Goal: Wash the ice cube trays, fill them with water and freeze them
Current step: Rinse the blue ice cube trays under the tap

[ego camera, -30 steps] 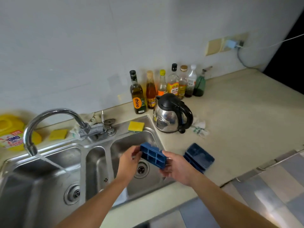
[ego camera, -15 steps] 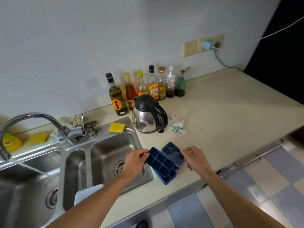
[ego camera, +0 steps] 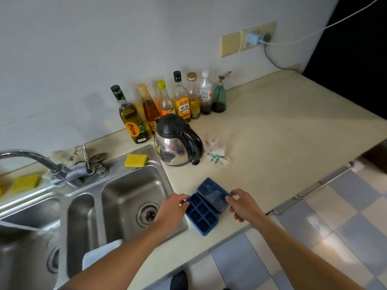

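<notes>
My left fingers (ego camera: 182, 200) are curled onto the far left corner of the open ice cube tray (ego camera: 202, 215), pinching its rim. That tray lies flat on the desk (ego camera: 272, 143) just right of them, its six cells facing up, near the front edge. My right fingers (ego camera: 231, 195) are clamped on the right edge of the lidded tray (ego camera: 211, 192). It sits just beyond the open one, touching it or nearly so; the view is too soft there to say. The sink (ego camera: 129, 185) is directly left of my left fingers. Well beyond both sets of fingers stand a kettle (ego camera: 178, 141), a yellow sponge (ego camera: 136, 160), a crumpled cloth (ego camera: 216, 154) and a row of bottles (ego camera: 180, 101).
</notes>
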The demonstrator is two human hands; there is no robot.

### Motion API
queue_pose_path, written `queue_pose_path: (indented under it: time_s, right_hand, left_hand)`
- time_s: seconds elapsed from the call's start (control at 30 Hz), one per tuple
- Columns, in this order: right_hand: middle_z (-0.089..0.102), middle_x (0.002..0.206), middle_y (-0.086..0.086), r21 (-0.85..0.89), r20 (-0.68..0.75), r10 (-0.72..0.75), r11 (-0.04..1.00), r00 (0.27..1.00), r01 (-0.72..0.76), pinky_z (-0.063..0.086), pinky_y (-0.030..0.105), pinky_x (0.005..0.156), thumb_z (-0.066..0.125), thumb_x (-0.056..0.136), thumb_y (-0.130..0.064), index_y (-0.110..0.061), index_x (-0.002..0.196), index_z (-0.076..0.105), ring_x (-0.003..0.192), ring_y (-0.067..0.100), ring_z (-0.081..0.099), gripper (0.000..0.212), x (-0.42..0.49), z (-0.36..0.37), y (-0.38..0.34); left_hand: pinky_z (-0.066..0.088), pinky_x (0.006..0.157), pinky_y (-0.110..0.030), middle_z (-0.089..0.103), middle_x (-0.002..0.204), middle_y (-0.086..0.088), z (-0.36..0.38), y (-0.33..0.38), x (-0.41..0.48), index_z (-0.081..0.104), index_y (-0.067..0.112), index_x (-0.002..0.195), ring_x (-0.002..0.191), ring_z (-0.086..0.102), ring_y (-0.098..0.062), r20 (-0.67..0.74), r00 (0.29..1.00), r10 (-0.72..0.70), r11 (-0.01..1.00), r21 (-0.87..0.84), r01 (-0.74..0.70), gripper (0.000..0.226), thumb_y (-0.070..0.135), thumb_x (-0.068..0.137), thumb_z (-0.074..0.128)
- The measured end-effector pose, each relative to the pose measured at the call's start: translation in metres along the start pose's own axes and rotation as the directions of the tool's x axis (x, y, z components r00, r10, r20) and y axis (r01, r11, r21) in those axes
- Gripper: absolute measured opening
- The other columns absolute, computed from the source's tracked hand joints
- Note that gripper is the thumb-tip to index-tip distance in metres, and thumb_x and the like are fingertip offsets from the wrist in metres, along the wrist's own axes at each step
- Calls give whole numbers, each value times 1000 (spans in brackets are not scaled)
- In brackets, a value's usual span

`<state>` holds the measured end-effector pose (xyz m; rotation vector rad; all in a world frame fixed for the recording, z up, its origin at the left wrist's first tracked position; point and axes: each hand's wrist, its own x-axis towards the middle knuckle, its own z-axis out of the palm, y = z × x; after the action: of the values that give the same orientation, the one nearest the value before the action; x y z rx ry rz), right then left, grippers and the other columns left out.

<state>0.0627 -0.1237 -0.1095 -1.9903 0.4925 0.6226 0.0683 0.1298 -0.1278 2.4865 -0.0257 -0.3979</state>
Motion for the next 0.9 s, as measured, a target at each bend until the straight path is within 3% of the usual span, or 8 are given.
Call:
queue_pose_path:
  time_s: [0.1, 0.27, 0.4, 0.5, 0.63, 0.73, 0.83, 0.9]
  right_hand:
    - [70, 74, 9, 48, -6, -19, 999, 1000, 20, 43, 28, 46, 52, 104, -21, -17, 124, 60, 52, 17, 57, 22, 4, 4, 1]
    - [66, 58, 7, 179, -60, -49, 982, 997, 59, 40, 29, 44, 50, 102, -5, -9, 111, 69, 46, 16, 53, 21, 5, 5, -6]
    - [68, 59, 6, 209, -103, -96, 971, 990, 116, 40, 28, 44, 51, 102, -7, -19, 107, 69, 46, 15, 53, 22, 0, 9, -31]
    - [67, 59, 4, 207, -94, -155, 963, 983, 172, 40, 26, 43, 51, 102, -9, -25, 101, 69, 46, 14, 53, 25, -7, 25, -66]
    - [66, 63, 7, 217, 63, -260, 946, 964, 241, 41, 25, 44, 52, 102, -5, -17, 109, 72, 50, 14, 55, 25, -25, 64, -119]
    - [65, 66, 9, 247, 211, -295, 938, 932, 241, 40, 25, 45, 51, 103, -4, -11, 113, 70, 52, 15, 55, 22, -40, 114, -163]
    - [63, 62, 10, 273, 290, -293, 938, 911, 215, 37, 25, 42, 51, 103, -2, -8, 109, 65, 47, 17, 51, 17, -56, 177, -203]
    - [62, 61, 10, 259, 350, -307, 940, 885, 223, 36, 25, 40, 51, 103, -2, -6, 104, 66, 46, 18, 50, 16, -67, 219, -224]
  left_hand:
    - [44, 69, -13, 63, 102, 8, 4, -5, 0, 72, 34, 114, 84, 61, -2, 9, 1000, 17, 999, -50, -17, 25, 22, 102, 53]
    - [54, 81, -26, 65, 101, 8, 4, -9, -1, 73, 33, 111, 86, 63, -4, 8, 999, 44, 994, -103, -43, 24, 26, 104, 51]
    - [56, 79, -38, 67, 80, 11, -8, -16, -5, 66, 32, 82, 75, 63, -4, -5, 999, 47, 982, -183, -47, 32, 38, 106, 45]
    - [58, 82, -42, 72, 89, 1, -28, -28, -7, 69, 21, 100, 82, 69, -15, -67, 992, -103, 926, -370, 71, 35, 46, 103, 46]
    - [58, 73, -33, 73, 97, -11, -67, -51, -15, 70, 15, 106, 83, 70, -16, -48, 968, -247, 620, -775, 120, 65, 68, 88, 37]
    - [59, 77, -38, 77, 100, -8, -105, -79, -29, 70, 23, 111, 96, 73, -24, -75, 952, -295, 447, -892, 68, 68, 71, 91, 26]
    - [59, 74, -41, 78, 102, -6, -136, -109, -46, 68, 26, 114, 94, 75, -28, -64, 908, -413, 197, -980, 21, 68, 73, 90, 26]
    - [58, 83, -47, 77, 108, -11, -159, -131, -59, 67, 22, 119, 98, 73, -32, -68, 860, -506, 68, -997, -39, 71, 75, 92, 28]
